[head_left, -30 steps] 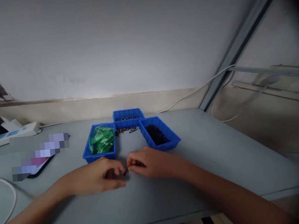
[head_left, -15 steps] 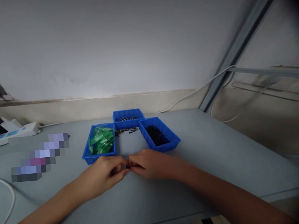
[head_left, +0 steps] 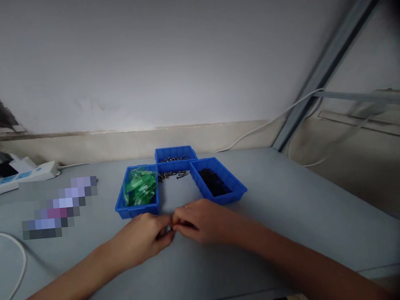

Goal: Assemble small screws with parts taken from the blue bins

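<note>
My left hand (head_left: pixel 149 234) and my right hand (head_left: pixel 201 222) meet fingertip to fingertip above the front of the grey table. Each is closed in a pinch, and a tiny dark piece shows between them, too small to name. Just beyond the left hand stands a blue bin (head_left: pixel 137 211) with green plastic packets (head_left: pixel 140 187) in it. Past the right hand is a second blue bin (head_left: pixel 238 192) filled with small black parts (head_left: pixel 215 181). Behind them, a third blue bin (head_left: pixel 176 165) holds small metal pieces, and several loose screws (head_left: pixel 181 174) lie in front of it.
A white power strip (head_left: pixel 41 173) with plugs lies at the far left, near a blurred-out object (head_left: pixel 64 204). One white cable (head_left: pixel 22 259) curves over the table's left side. Against the wall, another cable (head_left: pixel 254 129) runs to a metal frame post (head_left: pixel 300 97) at right.
The view has shifted slightly, so bins and table appear a little further right. My hands remain together, their fingers drawn closer around the tiny piece.
</note>
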A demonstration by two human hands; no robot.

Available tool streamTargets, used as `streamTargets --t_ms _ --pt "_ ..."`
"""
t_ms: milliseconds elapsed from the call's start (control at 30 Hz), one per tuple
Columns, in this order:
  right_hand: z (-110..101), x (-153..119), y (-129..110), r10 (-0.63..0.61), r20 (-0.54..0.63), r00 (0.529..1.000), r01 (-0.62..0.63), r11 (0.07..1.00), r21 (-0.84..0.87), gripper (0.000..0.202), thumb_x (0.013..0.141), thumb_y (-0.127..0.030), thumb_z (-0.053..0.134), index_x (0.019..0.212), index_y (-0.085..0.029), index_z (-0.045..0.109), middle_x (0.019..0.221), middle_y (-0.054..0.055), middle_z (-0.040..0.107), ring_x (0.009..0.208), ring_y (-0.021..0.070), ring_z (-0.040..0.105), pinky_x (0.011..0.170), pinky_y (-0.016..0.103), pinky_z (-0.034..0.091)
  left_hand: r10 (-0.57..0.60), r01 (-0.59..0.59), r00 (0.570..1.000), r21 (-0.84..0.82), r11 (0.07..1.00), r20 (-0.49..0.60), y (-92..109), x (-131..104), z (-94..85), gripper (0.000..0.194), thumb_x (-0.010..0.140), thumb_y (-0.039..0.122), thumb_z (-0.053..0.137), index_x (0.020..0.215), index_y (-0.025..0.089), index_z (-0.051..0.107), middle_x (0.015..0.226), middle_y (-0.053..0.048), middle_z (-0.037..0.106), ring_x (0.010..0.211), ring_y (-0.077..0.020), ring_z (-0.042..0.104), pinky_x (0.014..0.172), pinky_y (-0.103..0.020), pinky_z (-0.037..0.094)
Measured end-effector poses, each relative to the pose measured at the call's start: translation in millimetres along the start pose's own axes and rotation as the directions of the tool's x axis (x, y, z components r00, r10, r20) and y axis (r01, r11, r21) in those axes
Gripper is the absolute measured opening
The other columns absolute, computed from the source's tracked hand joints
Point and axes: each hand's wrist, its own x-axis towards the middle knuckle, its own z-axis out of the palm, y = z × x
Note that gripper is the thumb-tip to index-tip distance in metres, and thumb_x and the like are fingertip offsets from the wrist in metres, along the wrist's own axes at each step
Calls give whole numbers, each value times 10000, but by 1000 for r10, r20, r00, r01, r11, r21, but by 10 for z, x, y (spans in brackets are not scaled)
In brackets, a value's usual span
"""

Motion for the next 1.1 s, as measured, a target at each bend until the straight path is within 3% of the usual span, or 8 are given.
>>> streamTargets --t_ms 100,333,600,833,1100 --pt "1 2 -5 -2 5 1000 2 1000 9 96 848 -228 466 837 -165 537 760 12 611 682 119 548 613 219 355 -2 2 1000 -10 1000 -9 4 -6 4 160 817 267 442 727 171 532 623 9 575 534 -108 522 472 -217 294" --pt "-37 16 42 110 51 993 -104 989 -102 123 853 -219 447 795 -162 539 723 11 610 649 131 549 570 236 324 -31 25 997 -75 997 -71 -24 -15 -36 150 836 285 443 875 183 547 618 20 552 523 -106 499 466 -216 309" --pt "5 22 -1 134 52 990 -130 990 -61 157 877 -226 409 786 -158 517 704 12 602 631 129 541 552 242 302 121 -145 978 -133 981 -171 -38 8 -56 130 874 229 420 818 173 524 750 -2 520 649 -106 497 582 -234 387" --pt "19 24 105 61 74 995 -69 993 99 167 870 -268 450 799 -151 544 706 5 588 649 113 531 587 221 338 208 -222 972 -143 965 -107 -65 -17 -89 120 855 163 419 911 186 523 913 -28 507 763 -119 513 683 -240 415" --pt "8 1 107 34 115 993 -54 983 175 117 827 -259 520 820 -161 584 735 -1 615 651 101 542 592 203 362 202 -203 979 -81 976 -27 30 -55 -118 123 711 93 463 787 184 496 738 15 532 617 -104 497 532 -208 354"
